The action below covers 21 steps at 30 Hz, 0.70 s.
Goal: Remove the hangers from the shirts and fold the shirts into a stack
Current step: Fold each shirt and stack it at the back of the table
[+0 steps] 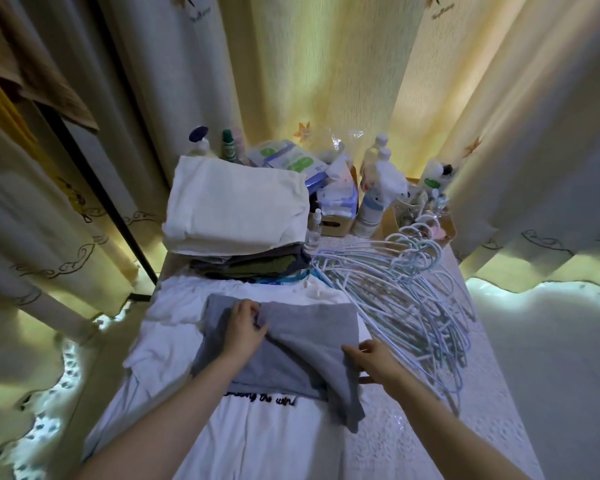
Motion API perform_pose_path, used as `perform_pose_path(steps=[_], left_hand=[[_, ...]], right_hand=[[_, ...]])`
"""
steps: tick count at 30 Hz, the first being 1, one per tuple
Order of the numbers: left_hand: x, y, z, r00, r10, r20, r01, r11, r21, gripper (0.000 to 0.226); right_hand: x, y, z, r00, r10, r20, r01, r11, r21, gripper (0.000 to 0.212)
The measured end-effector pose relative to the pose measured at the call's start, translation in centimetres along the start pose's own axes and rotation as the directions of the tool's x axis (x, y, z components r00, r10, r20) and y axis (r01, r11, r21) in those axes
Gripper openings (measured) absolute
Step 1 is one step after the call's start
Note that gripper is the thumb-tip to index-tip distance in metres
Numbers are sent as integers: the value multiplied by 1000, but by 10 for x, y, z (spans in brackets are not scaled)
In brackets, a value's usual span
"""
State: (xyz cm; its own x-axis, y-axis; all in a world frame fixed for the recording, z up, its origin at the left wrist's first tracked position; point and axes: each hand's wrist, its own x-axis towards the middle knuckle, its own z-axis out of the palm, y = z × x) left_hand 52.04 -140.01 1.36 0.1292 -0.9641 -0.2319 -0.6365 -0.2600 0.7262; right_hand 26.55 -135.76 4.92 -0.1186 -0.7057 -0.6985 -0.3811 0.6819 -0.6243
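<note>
- Two shirts before you: grey shirt [309, 336] atop white shirt [257, 445] (black lettering).
- Your left hand [245, 329] pinches the grey shirt's middle fold.
- Your right hand [373, 362] pinches its right edge.
- Loose hangers [413, 292] piled beside.

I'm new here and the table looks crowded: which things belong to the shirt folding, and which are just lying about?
Part of the job: grey shirt, gripped by left hand and right hand; white shirt beneath it; folded stack; hanger pile.
Just lying about: bottles, packets, curtains.
</note>
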Motion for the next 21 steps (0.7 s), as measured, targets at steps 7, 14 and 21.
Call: perform_pose_path(steps=[7,14,21], left_hand=[[-5,4,-17,766,-143,627,390,879,-276,39],[20,-30,-74,894,-272,356,372,894,-252,55],[23,-55,-63,970,-228,-80,219,969,-111,21]], right_hand=[[-12,-61,57,970,-178,164,191,979,-65,60],[-3,-101,133,920,-262,292,301,949,-95,40],[19,-58,126,997,-54,-48,53,999,-9,15]])
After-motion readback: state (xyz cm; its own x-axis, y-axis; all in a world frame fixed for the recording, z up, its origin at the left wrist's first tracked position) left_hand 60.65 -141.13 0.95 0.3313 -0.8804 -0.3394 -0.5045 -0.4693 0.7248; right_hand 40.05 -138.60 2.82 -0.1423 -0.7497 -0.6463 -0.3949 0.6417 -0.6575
